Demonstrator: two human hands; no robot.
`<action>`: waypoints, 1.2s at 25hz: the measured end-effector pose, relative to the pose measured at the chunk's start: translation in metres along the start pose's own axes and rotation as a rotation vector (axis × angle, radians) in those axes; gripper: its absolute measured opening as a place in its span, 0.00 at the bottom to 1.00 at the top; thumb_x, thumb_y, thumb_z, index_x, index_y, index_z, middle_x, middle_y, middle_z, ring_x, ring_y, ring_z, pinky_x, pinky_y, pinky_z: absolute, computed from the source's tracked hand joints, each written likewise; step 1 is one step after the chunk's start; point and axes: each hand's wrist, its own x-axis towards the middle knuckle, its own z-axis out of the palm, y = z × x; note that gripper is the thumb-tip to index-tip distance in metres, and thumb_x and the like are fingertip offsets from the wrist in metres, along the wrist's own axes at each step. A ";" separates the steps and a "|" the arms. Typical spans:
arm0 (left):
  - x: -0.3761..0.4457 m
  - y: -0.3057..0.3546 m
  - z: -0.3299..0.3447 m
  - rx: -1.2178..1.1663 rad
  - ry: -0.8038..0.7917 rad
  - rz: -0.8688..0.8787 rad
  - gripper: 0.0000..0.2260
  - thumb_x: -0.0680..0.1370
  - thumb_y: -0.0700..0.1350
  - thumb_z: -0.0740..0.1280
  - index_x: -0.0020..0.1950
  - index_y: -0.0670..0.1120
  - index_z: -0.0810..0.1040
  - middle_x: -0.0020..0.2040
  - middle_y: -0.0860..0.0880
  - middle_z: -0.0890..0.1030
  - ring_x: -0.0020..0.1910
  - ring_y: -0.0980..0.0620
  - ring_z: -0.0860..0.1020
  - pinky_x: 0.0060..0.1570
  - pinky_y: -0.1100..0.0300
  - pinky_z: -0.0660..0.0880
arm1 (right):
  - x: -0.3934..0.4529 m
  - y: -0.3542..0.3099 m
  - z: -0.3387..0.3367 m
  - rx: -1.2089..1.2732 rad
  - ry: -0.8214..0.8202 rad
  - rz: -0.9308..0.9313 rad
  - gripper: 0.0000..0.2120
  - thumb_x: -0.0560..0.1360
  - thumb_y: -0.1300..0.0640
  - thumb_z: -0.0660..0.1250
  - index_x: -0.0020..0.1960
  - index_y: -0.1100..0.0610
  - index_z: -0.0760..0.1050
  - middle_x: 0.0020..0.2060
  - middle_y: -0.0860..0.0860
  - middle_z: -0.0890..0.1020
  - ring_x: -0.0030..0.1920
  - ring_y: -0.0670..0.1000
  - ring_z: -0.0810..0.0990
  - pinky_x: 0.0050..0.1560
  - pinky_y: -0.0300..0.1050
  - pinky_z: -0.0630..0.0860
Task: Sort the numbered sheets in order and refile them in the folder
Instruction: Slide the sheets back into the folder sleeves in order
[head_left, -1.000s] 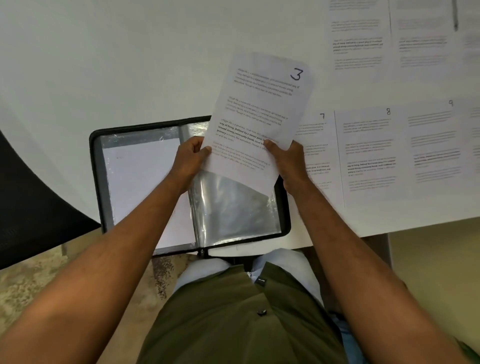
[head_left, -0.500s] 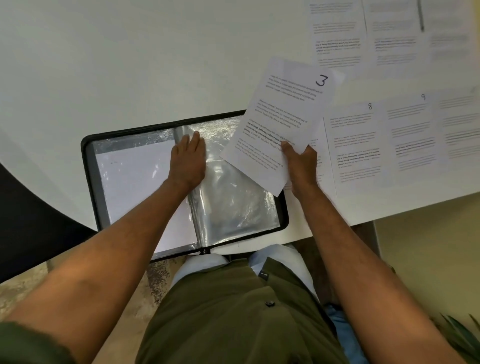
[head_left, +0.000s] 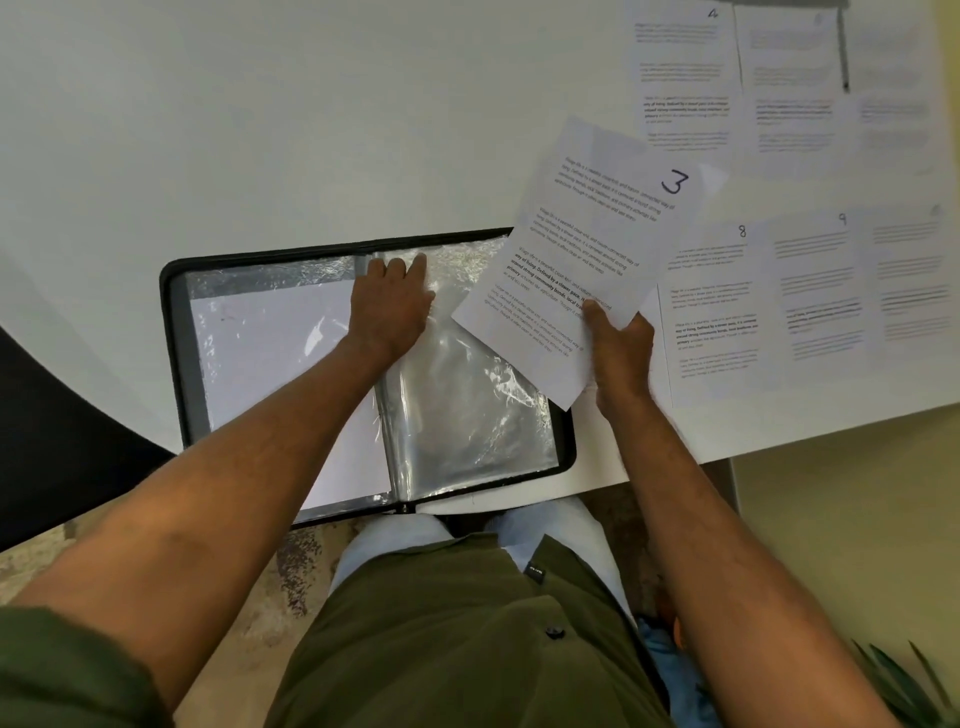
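1 folder (head_left: 176, 332) open | left hand (head_left: 392, 306) flat on sleeve | right hand (head_left: 621, 353) pinched sheet 3 (head_left: 582, 249) | 6 sheets on table (head_left: 260, 130)

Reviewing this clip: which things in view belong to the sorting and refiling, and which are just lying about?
Job:
white printed sheet numbered 3, held by right hand
black zip folder of clear plastic sleeves, under left hand
numbered sheets on the white table

Lying about:
green plant leaves

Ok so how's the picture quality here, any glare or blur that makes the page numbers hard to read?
Head view: glare streaks the clear sleeve in the folder; the 3 on the held sheet is sharp, and the 8 sheet is readable. Top-right pages go soft and washed out, and the table edge bows from wide-angle distortion.
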 end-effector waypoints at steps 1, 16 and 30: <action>0.004 0.000 -0.001 -0.005 0.001 -0.009 0.24 0.83 0.52 0.61 0.76 0.43 0.67 0.59 0.38 0.80 0.60 0.34 0.75 0.51 0.44 0.74 | 0.001 0.001 -0.001 0.000 0.003 -0.003 0.21 0.79 0.55 0.71 0.71 0.53 0.75 0.61 0.47 0.84 0.60 0.47 0.83 0.63 0.49 0.80; 0.026 -0.015 -0.009 -0.205 0.239 0.061 0.03 0.75 0.39 0.67 0.45 0.43 0.81 0.46 0.42 0.79 0.44 0.39 0.75 0.42 0.46 0.73 | 0.078 -0.046 0.021 0.408 0.083 0.176 0.21 0.79 0.57 0.73 0.71 0.57 0.76 0.60 0.53 0.84 0.58 0.52 0.85 0.57 0.53 0.83; 0.021 -0.016 0.001 -0.231 0.230 0.060 0.06 0.81 0.43 0.64 0.46 0.50 0.77 0.41 0.53 0.77 0.46 0.48 0.76 0.57 0.50 0.65 | 0.131 -0.069 0.123 0.338 -0.155 0.192 0.15 0.77 0.65 0.73 0.63 0.57 0.78 0.56 0.56 0.85 0.56 0.56 0.84 0.56 0.57 0.83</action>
